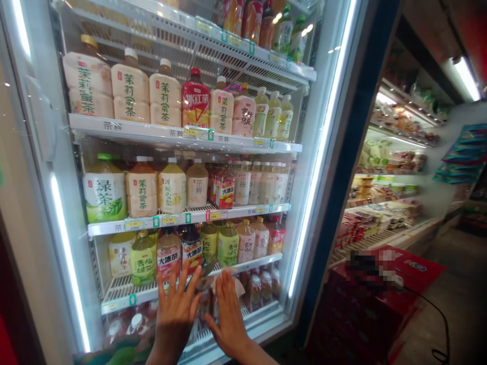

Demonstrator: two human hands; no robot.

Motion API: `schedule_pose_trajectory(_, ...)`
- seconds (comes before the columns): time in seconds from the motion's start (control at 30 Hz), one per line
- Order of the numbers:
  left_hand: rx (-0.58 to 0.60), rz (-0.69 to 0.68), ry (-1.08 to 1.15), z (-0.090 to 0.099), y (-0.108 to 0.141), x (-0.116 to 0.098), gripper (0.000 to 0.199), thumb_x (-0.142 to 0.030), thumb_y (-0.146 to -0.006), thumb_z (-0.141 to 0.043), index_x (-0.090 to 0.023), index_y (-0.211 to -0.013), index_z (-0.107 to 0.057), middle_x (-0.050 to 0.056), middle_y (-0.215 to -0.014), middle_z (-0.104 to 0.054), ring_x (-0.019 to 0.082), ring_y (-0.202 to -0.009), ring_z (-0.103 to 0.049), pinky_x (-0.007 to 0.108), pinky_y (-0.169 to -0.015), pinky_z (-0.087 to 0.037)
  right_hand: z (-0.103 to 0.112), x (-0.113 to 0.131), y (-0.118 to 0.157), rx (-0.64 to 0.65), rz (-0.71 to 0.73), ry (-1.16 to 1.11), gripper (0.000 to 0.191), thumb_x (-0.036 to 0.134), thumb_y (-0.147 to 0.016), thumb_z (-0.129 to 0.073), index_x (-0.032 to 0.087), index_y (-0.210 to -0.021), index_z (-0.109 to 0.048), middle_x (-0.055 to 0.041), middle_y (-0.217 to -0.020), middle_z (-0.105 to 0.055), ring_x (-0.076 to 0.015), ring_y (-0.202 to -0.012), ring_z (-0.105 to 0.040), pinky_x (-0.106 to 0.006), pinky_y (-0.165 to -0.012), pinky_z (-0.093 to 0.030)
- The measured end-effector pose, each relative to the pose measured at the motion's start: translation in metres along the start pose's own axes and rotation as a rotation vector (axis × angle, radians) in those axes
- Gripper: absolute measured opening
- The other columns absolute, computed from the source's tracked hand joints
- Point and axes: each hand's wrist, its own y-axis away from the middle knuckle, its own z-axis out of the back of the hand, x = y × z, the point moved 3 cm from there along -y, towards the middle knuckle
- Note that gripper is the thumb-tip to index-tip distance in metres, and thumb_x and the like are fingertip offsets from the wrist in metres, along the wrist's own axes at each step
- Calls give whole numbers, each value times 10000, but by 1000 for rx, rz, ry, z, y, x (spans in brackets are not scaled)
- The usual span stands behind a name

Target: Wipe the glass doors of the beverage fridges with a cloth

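The pink bottle (169, 251) is just past and above the fingers of your left hand (175, 306), deeper in the fridge (321, 111). It stands straight up, so its long side runs up and down, and your fingertips cover its low part. Your left hand is nearer to it than your right hand (228, 317). On its right side stands a dark bottle (192, 243), above your left pointing finger. A green bottle (228, 244) stands upright above the tips of your right hand, on the same shelf (249, 265).

Your left fingers are spread wide. Your right fingers are straight and close together, with the thumb out to the side. Both hands hold nothing, and their backs face you. There is shine on what looks like a glass door (277, 18), so it may be in the way. I cannot tell if your fingers touch it. Small bottles (255, 290) stand low, to the right of your right hand. A red box (422, 266) is well apart, far to the right.
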Motion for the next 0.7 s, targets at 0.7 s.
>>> schedule_pose_trajectory(0.7, 72, 151, -27, 18, 2, 65, 740, -456, -928, -644, -424, -1564, -265, 33, -1710, -148, 343, -1601, -60, 697, -1257, -45, 8, 100, -83, -49, 153, -104, 724, 327, -1049, -370, 124, -1657, -32, -137, -1735, -60, -325, -1606, -43, -620, -1261, -246)
